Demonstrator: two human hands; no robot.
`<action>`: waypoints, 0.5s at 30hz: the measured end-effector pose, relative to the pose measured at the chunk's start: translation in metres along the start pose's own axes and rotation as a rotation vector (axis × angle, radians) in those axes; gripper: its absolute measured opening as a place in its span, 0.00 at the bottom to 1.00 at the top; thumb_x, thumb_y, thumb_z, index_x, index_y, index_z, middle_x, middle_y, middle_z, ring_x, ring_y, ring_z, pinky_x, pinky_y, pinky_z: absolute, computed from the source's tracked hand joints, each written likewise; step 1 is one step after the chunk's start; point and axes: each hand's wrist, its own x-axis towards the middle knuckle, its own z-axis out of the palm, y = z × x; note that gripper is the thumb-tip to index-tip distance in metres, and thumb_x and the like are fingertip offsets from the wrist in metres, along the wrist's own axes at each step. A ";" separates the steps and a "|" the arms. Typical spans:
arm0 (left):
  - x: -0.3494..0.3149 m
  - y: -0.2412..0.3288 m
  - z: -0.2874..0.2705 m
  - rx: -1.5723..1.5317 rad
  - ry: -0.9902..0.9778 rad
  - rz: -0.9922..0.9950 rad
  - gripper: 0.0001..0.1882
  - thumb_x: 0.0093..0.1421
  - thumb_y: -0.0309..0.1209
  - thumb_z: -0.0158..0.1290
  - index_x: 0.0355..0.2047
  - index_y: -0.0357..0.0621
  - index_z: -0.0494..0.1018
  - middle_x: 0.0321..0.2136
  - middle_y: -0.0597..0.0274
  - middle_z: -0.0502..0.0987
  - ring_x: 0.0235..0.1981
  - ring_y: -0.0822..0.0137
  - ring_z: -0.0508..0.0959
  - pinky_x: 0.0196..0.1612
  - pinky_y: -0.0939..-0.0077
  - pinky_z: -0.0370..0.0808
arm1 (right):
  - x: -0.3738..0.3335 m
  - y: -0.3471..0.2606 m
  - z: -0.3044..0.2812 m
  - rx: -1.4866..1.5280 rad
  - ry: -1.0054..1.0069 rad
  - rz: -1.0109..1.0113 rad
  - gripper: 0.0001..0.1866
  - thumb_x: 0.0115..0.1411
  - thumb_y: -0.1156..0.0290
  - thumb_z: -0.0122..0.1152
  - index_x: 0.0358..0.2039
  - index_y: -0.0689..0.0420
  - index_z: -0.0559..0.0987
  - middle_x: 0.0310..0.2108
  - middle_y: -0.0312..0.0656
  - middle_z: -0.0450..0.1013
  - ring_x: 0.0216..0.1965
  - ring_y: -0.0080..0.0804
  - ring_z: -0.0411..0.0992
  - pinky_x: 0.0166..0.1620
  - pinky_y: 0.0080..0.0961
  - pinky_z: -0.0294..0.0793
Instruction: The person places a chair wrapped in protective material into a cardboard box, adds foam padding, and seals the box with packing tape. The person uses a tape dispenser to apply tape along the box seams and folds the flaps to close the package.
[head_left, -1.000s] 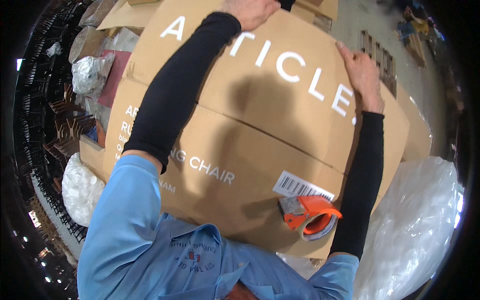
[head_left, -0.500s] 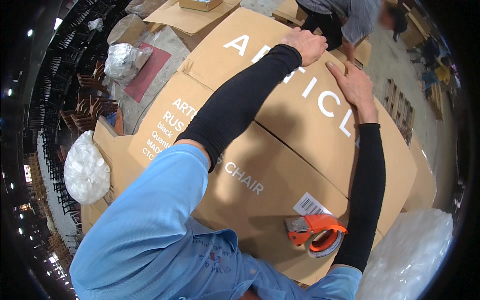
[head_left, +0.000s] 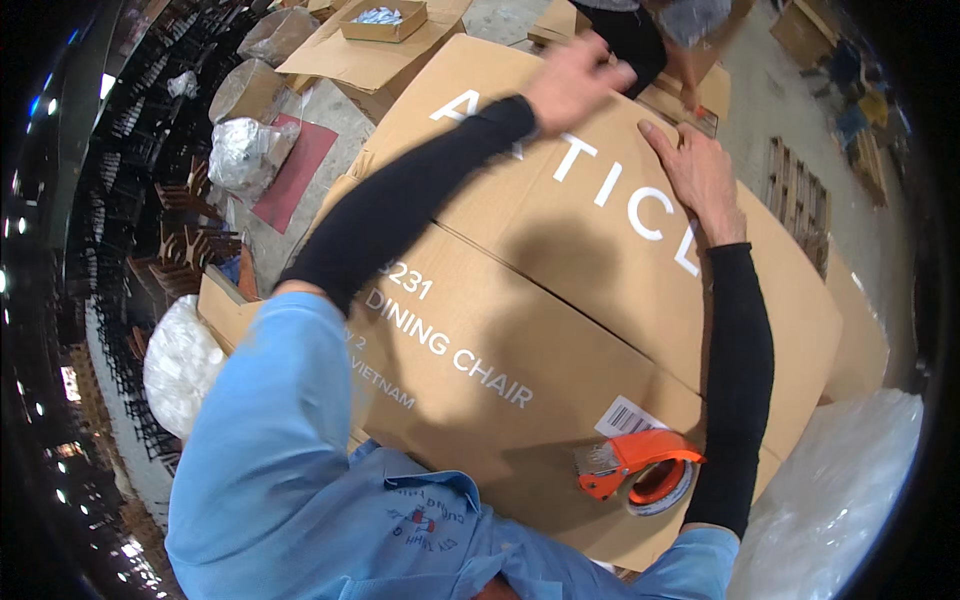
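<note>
Large brown cardboard box (head_left: 600, 270) under both hands, before person's chest; big white lettering (head_left: 607, 184), dark seam (head_left: 540, 288) across upper face, barcode label (head_left: 622, 414) toward near side. Orange tape dispenser (head_left: 640, 448) rests on box, hiding label's lower edge. Right hand (head_left: 702, 178) at far edge, grip wide, thumb apart from fingers. Left hand (head_left: 575, 85) near far edge, motion-blurred; cannot tell its grip or whether it touches. Black left sleeve (head_left: 415, 195) covers some lettering; box's support hidden.

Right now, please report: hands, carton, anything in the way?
Left hand blurred at far edge of cardboard carton; right hand on it. Seam visible. Possible obstacle: orange tape dispenser on top.
</note>
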 end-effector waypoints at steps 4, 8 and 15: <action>-0.024 -0.107 -0.102 -0.220 0.004 -0.145 0.31 0.66 0.54 0.39 0.53 0.39 0.70 0.47 0.41 0.76 0.50 0.45 0.77 0.56 0.50 0.72 | -0.002 0.007 -0.002 0.014 0.018 -0.027 0.44 0.63 0.30 0.46 0.33 0.67 0.80 0.31 0.63 0.78 0.40 0.62 0.77 0.45 0.49 0.76; -0.070 -0.191 -0.080 -0.803 -0.139 -0.670 0.42 0.64 0.64 0.35 0.58 0.36 0.66 0.54 0.40 0.72 0.55 0.46 0.75 0.59 0.51 0.71 | 0.002 -0.004 -0.001 -0.021 -0.053 0.033 0.45 0.62 0.28 0.46 0.34 0.69 0.80 0.30 0.61 0.79 0.38 0.60 0.79 0.44 0.50 0.78; -0.069 -0.267 -0.056 -1.711 -0.648 -0.289 0.45 0.65 0.69 0.38 0.58 0.36 0.67 0.57 0.42 0.74 0.57 0.56 0.76 0.61 0.59 0.72 | -0.006 0.016 0.009 -0.039 0.069 -0.065 0.46 0.62 0.29 0.46 0.36 0.69 0.82 0.29 0.59 0.79 0.37 0.58 0.80 0.45 0.47 0.79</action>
